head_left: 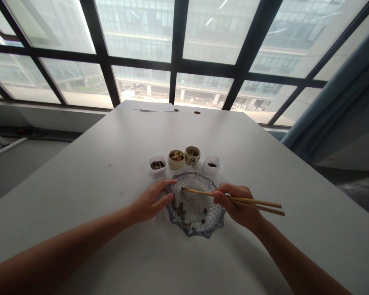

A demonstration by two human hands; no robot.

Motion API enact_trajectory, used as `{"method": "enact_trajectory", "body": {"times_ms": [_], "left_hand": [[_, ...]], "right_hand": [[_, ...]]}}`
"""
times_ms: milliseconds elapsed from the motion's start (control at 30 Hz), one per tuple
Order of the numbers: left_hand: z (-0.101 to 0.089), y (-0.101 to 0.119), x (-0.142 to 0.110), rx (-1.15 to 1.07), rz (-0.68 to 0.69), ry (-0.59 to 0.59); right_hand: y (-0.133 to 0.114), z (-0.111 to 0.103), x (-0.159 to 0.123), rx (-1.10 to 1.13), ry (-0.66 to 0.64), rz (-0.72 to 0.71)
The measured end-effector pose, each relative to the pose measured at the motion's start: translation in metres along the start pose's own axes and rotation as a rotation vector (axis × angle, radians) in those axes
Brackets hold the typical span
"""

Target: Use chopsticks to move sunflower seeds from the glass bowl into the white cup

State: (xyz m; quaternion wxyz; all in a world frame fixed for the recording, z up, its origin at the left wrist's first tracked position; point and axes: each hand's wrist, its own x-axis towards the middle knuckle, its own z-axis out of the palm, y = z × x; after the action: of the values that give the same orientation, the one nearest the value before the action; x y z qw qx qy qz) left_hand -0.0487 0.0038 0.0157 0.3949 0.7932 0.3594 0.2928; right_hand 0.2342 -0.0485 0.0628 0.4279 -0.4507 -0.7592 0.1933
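Windows (141, 37) beyond worktop (95, 176); open room both sides out to its edges. Curtain (335, 94) right. Glass dish (193, 205) near middle. Left hand (150, 203): grip spread loosely at dish rim. Right hand (244, 215): grip closed round chopsticks (258, 202). Cups (176, 165), white tubs (157, 173) crowd dish's far side.
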Motion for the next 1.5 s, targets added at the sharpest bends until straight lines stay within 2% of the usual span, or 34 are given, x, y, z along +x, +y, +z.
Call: {"method": "enact_trajectory", "body": {"times_ms": [67,100,200,300,433,500,600,667,800,933,967,1033,1100,1167,1333,1500], "left_hand": [[0.0,0.0,0.0,-0.002,0.007,0.009],[0.0,0.001,0.0,-0.005,0.008,0.012],[0.0,0.001,0.001,-0.013,0.005,0.016],[0.001,0.001,0.001,-0.012,0.001,0.024],[0.002,0.0,0.001,0.001,-0.004,0.031],[0.002,-0.001,0.001,0.008,-0.006,0.034],[0.002,-0.004,0.001,0.009,-0.003,0.035],[0.003,-0.006,0.0,0.007,0.004,0.038],[0.003,-0.01,0.0,0.014,-0.002,0.03],[0.002,-0.012,-0.002,0.007,0.037,0.0],[0.002,-0.012,-0.003,0.002,0.054,-0.014],[0.002,-0.014,-0.004,-0.014,0.081,-0.042],[0.001,-0.014,-0.005,-0.039,0.083,-0.063],[0.001,-0.013,-0.006,-0.06,0.065,-0.087],[-0.001,-0.009,-0.004,-0.064,0.022,-0.106],[-0.003,-0.008,-0.003,-0.012,0.005,-0.121]], "right_hand": [[0.005,0.001,0.0,0.058,0.052,0.055],[0.007,0.0,0.0,0.098,0.12,0.091],[0.015,-0.009,0.005,0.198,0.457,0.169],[0.021,-0.022,0.009,0.111,0.733,0.172],[0.032,-0.034,0.008,-0.066,0.82,0.172],[0.04,-0.037,0.005,-0.128,0.78,0.172],[0.051,-0.039,0.001,-0.256,0.602,0.19],[0.055,-0.04,0.0,-0.304,0.548,0.209],[0.051,-0.042,0.003,-0.269,0.558,0.224],[0.035,-0.045,0.007,-0.044,0.662,0.192],[0.03,-0.045,0.008,0.034,0.625,0.19],[0.019,-0.042,0.007,0.157,0.436,0.212],[0.009,-0.034,0.006,0.214,0.237,0.243],[0.002,-0.021,0.003,0.235,0.118,0.255],[-0.002,0.007,-0.003,0.182,0.038,0.203],[-0.001,0.011,-0.004,0.102,0.019,0.07]]}}
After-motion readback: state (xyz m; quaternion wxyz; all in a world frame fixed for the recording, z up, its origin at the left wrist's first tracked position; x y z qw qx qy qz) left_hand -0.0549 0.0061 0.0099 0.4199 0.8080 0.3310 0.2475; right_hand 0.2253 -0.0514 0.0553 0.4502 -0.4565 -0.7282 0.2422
